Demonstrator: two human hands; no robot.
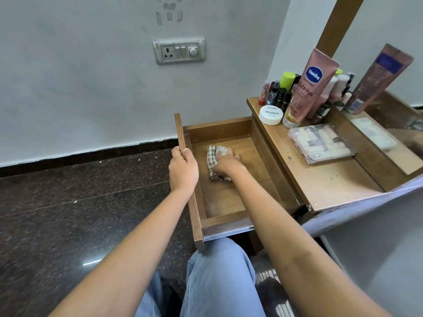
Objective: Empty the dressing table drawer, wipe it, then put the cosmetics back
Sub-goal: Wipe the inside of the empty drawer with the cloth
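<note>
Wiping the empty drawer [229, 197]: right hand [226, 164] clutches a bunched checked cloth [212, 156], seemingly soft and light, near its front edge; left hand [183, 170] grips the rigid drawer front [180, 133].

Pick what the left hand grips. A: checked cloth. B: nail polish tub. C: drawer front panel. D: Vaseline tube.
C: the left hand curls over the top edge of the drawer front panel; the right hand holds the checked cloth inside the drawer.
</note>
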